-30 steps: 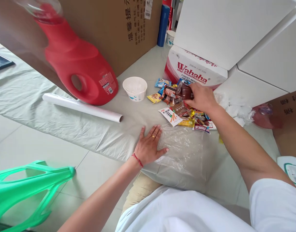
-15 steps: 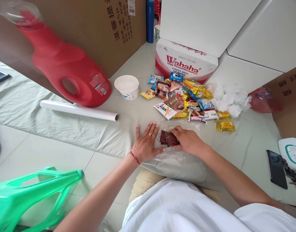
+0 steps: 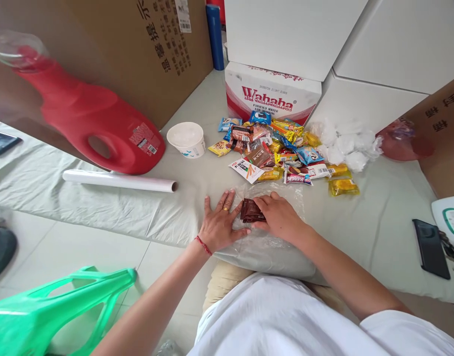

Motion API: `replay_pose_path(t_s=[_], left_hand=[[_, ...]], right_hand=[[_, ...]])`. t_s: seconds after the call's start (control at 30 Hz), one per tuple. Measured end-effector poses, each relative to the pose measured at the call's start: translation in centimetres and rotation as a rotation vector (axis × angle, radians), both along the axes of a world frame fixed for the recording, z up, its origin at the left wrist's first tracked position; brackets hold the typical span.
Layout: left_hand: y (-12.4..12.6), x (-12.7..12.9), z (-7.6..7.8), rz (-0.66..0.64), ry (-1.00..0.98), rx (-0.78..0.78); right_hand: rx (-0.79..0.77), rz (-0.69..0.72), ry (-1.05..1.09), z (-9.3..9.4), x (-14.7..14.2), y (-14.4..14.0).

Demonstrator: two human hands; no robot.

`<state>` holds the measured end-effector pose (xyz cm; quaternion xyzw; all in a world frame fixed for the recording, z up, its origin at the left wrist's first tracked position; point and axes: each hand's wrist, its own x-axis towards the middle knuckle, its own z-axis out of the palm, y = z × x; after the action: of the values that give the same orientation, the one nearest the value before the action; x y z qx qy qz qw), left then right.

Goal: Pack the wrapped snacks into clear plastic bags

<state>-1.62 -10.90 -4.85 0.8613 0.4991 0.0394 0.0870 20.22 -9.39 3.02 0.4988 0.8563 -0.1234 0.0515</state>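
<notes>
Head view: the right hand (image 3: 280, 217) pinches a glossy, dark brown snack packet (image 3: 250, 211), flat and rectangular, on a crinkled sheet of clear plastic film (image 3: 286, 198) near the person. The left hand (image 3: 218, 225) lies flat with fingers spread, holding nothing, just left of the packet. Farther off sits a heap of shiny snack wrappers (image 3: 282, 153); their print is too small to read.
</notes>
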Motion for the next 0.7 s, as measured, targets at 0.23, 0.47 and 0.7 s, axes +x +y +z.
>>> replay_pose_path(t_s=[0.23, 0.47, 0.7], left_hand=[[0.04, -0.05, -0.05, -0.002, -0.022, 0.009], [0.01, -0.15, -0.08, -0.007, -0.035, -0.007], [0.0, -0.09, -0.06, 0.007, -0.026, -0.006]], right_hand=[[-0.035, 0.086, -0.019, -0.23, 0.61, 0.22], [-0.043, 0.091, -0.004, -0.42, 0.83, -0.19], [-0.029, 0.135, -0.085, -0.01, 0.96, -0.39]])
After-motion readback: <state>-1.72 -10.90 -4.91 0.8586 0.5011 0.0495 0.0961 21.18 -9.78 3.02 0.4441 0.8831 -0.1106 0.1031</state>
